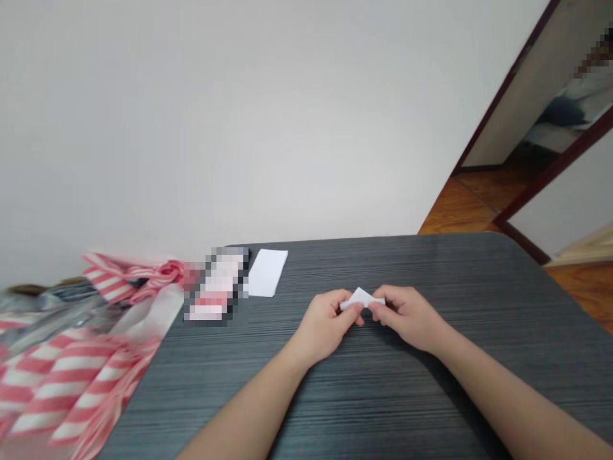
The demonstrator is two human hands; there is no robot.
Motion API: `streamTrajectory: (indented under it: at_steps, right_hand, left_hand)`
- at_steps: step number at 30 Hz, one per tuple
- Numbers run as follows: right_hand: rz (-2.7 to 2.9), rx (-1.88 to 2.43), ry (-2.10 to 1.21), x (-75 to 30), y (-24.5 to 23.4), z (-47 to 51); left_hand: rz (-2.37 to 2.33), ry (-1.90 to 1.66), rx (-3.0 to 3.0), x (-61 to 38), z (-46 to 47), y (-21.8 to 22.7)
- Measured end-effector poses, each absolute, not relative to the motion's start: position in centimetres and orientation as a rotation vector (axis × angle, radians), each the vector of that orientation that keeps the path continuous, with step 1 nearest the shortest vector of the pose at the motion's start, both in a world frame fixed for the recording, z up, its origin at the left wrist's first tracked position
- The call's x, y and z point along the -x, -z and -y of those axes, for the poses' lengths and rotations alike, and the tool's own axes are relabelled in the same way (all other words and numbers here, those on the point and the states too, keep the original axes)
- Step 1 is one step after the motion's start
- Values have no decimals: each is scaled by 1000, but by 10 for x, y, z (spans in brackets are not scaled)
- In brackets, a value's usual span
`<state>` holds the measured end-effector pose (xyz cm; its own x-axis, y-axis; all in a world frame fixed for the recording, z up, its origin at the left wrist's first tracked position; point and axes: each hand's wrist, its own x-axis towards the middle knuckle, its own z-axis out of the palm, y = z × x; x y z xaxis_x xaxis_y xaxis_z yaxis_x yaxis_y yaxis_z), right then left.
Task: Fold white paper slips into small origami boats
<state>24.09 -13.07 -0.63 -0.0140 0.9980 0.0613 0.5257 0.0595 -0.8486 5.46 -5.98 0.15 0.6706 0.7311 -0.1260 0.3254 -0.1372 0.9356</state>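
- Behind the dark table, a pale wall is met by the far edge; beyond the far right corner, wooden floor can be seen.
- Near the far left corner, a pixelated slab is laid, with white sheets just beside it; off the left edge, striped cloth is heaped.
- A folded white paper is held between both hands, inward from the far edge and well apart from the sheets; whether the table is touched by it cannot be told.
- Should the two ends be pulled unevenly, the piece could be torn or skewed at its raised peak; if the pinch were loosened, the folds might be sprung apart.
- One end is pinched narrowly by the left hand, the other by the right hand; both thumbs are placed on the near side, with fingers curled behind.
- Both forearms are angled inward, so that the hands are brought close together.
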Motion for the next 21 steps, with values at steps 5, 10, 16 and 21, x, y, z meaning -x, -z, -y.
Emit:
streamTrajectory:
  at_steps: [5,10,16,21]
  right_hand:
    - [1612,1532,-918,-240,7,131]
    - [1612,1534,-956,-241,5,131]
    - [1605,1545,-941,-240,4,130]
    - [1631,1519,-926,-239,3,130]
  left_hand:
    - [-859,-442,-1768,-54,60,-2]
    - [-863,-447,-1763,-54,60,-3]
    - [-847,-454,-1764,-54,60,-2]
    - [-851,-477,-1824,-54,62,-1]
